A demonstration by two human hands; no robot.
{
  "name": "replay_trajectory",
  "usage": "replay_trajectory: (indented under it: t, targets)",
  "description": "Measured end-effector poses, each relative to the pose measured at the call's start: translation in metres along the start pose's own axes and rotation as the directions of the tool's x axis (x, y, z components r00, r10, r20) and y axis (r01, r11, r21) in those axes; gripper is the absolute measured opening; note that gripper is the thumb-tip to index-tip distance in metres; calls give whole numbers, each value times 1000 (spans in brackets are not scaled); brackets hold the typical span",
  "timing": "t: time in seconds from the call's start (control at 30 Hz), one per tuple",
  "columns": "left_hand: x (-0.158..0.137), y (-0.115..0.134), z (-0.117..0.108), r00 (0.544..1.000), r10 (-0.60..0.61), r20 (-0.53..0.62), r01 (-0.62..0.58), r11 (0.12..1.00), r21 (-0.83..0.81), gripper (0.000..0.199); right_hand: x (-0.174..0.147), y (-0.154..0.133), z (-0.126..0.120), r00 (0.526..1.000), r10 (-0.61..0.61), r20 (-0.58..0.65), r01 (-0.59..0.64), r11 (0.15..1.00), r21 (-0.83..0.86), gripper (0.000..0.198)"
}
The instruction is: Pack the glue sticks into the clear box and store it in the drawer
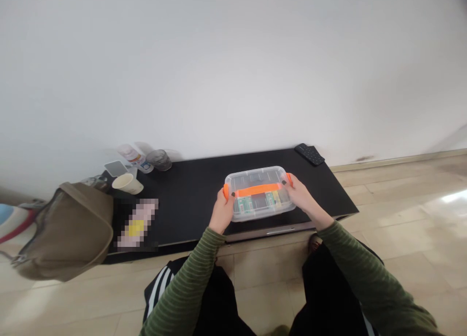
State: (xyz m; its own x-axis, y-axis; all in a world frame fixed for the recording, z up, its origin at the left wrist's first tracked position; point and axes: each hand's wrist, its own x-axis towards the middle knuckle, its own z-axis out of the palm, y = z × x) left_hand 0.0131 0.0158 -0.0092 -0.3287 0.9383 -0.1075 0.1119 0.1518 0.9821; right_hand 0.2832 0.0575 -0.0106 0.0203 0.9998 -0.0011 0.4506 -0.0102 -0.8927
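Observation:
A clear plastic storage box (251, 180) with an orange handle across its lid and orange side latches is held over the front part of the black cabinet top. Through its walls I see several small green and yellow packets. My left hand (223, 212) grips the box's left end by the orange latch, thumb on the lid. On the opposite end, my right hand (299, 194) is closed round the right latch, its thumb also on top. The lid is on. I cannot tell whether the box's underside touches the cabinet.
The low black cabinet (197, 190) stands against a white wall. At its left are a brown bag (80, 233), a paper cup (127, 183), a spray can (135, 158), a dark glass (159, 159) and a blurred-out item. A black keypad-like object (310, 154) lies at the back right.

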Motion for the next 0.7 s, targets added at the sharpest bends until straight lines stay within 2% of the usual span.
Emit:
replay_trajectory:
  t: [0.13, 0.3, 0.37, 0.43, 0.5, 0.57, 0.6, 0.63, 0.7]
  targets:
    - [0, 0, 1, 1000, 2, 3, -2, 999, 53, 42, -2, -4, 1, 1000, -6, 2, 6, 999, -35, 15]
    - [2, -3, 0, 1000, 15, 15, -16, 999, 40, 41, 2, -2, 2, 1000, 10, -21, -9, 998, 57, 20]
    - [3, -5, 0, 999, 28, 23, -29, 999, 25, 41, 0, 0, -3, 996, 24, -87, -15, 995, 103, 28]
    - [4, -7, 0, 999, 31, 19, -31, 999, 16, 42, -10, 3, -12, 978, 5, -210, 22, 992, 126, 35]
    - [4, -10, 1, 1000, 9, 7, -8, 1000, -20, 44, -30, 10, -19, 937, -45, -347, 94, 988, 125, 34]
    - [4, -12, 3, 999, -46, 21, 47, 995, -92, 43, -59, 23, -18, 906, -60, -420, 124, 984, 127, 29]
    - [3, -13, 4, 996, -78, 40, 82, 988, -132, 44, -75, 33, -12, 906, -32, -421, 103, 984, 147, 27]
    - [2, -13, 5, 992, -107, 64, 116, 979, -168, 44, -91, 45, -3, 932, 12, -362, 55, 983, 175, 27]
    - [1, -13, 7, 984, -140, 109, 161, 962, -220, 48, -116, 74, 26, 980, 145, -138, -109, 965, 240, 26]
